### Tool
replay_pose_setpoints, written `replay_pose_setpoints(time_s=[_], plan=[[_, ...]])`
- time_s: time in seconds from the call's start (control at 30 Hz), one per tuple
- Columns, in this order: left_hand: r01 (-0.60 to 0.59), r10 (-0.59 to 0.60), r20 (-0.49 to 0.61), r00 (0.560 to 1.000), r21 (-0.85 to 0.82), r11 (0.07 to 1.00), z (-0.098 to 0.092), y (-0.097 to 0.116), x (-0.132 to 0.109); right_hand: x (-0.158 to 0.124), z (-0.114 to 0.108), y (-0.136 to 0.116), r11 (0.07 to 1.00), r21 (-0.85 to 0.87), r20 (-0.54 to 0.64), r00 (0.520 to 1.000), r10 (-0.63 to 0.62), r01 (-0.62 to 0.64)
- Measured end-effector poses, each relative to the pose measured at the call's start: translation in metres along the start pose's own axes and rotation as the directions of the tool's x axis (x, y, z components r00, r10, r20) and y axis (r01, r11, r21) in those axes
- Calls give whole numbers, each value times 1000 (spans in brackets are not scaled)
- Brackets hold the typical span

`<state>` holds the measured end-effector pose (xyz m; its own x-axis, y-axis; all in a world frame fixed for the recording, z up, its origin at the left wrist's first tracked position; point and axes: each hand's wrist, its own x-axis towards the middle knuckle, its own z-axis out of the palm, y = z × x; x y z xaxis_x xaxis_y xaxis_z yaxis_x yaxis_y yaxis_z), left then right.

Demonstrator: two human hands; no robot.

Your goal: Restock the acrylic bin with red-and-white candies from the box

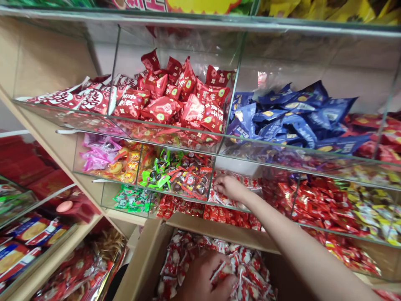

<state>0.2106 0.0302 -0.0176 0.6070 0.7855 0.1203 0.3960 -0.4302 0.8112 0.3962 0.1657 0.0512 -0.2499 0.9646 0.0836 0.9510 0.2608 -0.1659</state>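
My left hand (208, 278), slightly blurred, reaches into an open cardboard box (145, 261) filled with red-and-white wrapped candies (252, 267). Its fingers and thumb are curled around some of these candies. Above the box, my right hand (230, 187) is inside a glass-walled shelf compartment that holds similar red-and-white wrapped candies (253, 182). The right fingers are bent together and pointing down at the candies; whatever they hold, if anything, is hidden.
Glass dividers split the shelves around my hands. Red packets (163, 108) and blue packets (282, 117) lie one shelf up. Green-wrapped candies (133, 198) sit left of my right hand, shiny red ones (326, 205) to its right. A glass shelf edge (188, 16) crosses the top.
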Motion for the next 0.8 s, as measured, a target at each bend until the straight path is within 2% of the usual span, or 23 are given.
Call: replay_pose_setpoints(time_s=[0.13, 0.27, 0.4, 0.57, 0.7, 0.8], plan=[[13, -13, 4, 1000, -13, 1000, 0, -3, -2, -17, -23, 28, 985, -52, -22, 986, 166, -167], [22, -22, -3, 1000, -83, 996, -2, 2, -3, -38, -30, 55, 946, -123, 61, 949, 310, -302], [46, -49, -14, 999, -154, 987, -2, 5, -2, -49, -14, 59, 949, -120, 128, 944, 305, -290], [105, -109, -16, 994, -176, 979, 0, -5, -1, -49, 5, 55, 954, -136, 108, 953, 283, -267], [110, -116, -5, 993, -257, 960, 1, -13, 1, -49, 5, 59, 959, -136, 91, 960, 263, -250], [123, -123, 24, 992, -357, 926, 1, -14, 3, -55, -5, 59, 959, -127, 50, 964, 259, -251]])
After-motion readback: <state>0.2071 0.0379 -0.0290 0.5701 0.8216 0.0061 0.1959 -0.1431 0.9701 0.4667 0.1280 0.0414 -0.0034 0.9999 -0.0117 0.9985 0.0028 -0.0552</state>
